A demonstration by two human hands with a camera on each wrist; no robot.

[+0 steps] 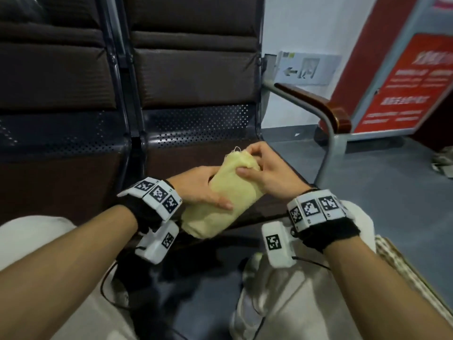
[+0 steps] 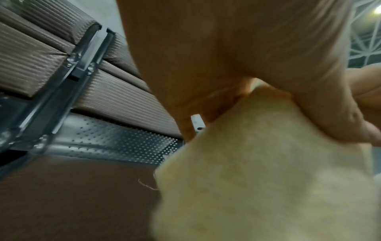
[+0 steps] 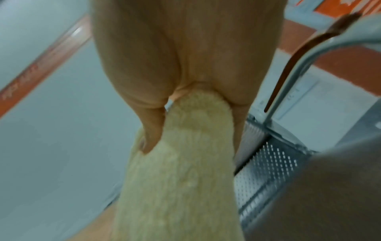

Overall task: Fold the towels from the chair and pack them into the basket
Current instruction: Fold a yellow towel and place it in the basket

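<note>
Folding in hand: yellow towel (image 1: 225,200) gripped above the chair (image 1: 193,155) seat by both hands, left hand (image 1: 198,186) and right hand (image 1: 267,171); next, carrying to the basket (image 1: 414,278) right of the chair

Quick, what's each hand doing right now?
Left hand: holds the yellow towel, thumb on top.
Right hand: pinches the same towel's far end.

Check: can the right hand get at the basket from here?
Probably, but not freely. The basket sits low beside the person's right knee, just under that forearm, with nothing between. But the right hand and left hand both grip the towel, so it goes along.
</note>
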